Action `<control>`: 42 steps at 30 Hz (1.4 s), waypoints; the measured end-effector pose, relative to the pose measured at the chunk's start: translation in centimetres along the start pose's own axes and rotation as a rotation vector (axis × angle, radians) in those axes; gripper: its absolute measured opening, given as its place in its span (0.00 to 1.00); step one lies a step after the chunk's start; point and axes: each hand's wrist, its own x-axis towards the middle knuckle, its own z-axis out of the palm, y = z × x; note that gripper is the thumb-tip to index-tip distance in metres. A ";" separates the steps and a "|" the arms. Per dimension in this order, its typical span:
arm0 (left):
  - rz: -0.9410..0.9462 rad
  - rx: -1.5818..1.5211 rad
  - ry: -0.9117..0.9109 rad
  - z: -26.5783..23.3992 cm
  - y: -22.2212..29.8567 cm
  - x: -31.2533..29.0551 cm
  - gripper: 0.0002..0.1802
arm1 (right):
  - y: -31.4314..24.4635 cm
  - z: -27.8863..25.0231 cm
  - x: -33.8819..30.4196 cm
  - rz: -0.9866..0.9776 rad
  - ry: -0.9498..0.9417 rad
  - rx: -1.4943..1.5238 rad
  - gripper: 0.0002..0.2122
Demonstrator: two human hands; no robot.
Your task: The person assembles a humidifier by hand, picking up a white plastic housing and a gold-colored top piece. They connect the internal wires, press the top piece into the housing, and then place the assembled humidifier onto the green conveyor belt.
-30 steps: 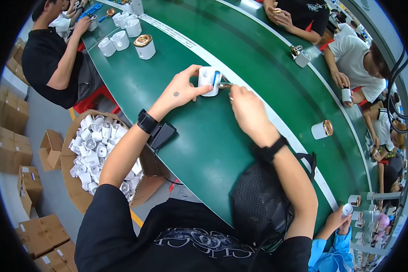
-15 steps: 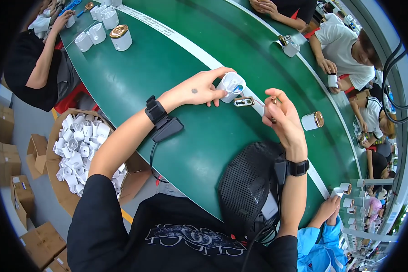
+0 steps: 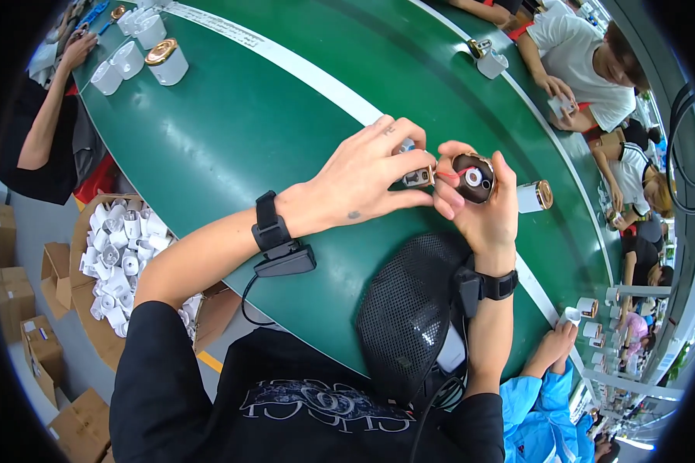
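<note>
My right hand (image 3: 483,220) is closed round a dark brown lid (image 3: 471,191) with a gold rim. The lid's underside faces up and shows a white ring. Red wires (image 3: 446,175) run from it to a small gold-edged module (image 3: 418,177), which the fingers of my left hand (image 3: 371,174) pinch. Behind those fingers a bit of a white and blue part (image 3: 407,145) shows; the rest of it is hidden. Right of my right hand, a white cup-like housing with a gold end (image 3: 534,196) lies on its side on the green table (image 3: 316,285).
A black mesh cap (image 3: 409,309) sits under my right forearm. White housings (image 3: 128,59) and a gold-topped one (image 3: 167,63) stand at far left. A carton (image 3: 77,278) of white parts is beside the table. Co-workers' hands (image 3: 556,347) handle similar parts nearby.
My left hand has gone from gripping the white housing to pinching the module. My right hand has turned and now shows the lid's underside. The view has shifted slightly.
</note>
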 end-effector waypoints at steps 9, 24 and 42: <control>-0.254 -0.349 -0.091 0.0 -0.5 -0.7 0.16 | 3.2 0.4 -0.1 -0.334 0.134 -0.940 0.35; -0.147 -0.395 0.008 0.8 -1.2 -1.8 0.30 | 3.9 0.2 0.4 -0.763 0.116 -1.484 0.19; -0.228 -0.110 0.032 2.5 -4.3 -1.1 0.43 | -0.1 1.0 0.8 -0.559 0.063 -1.845 0.08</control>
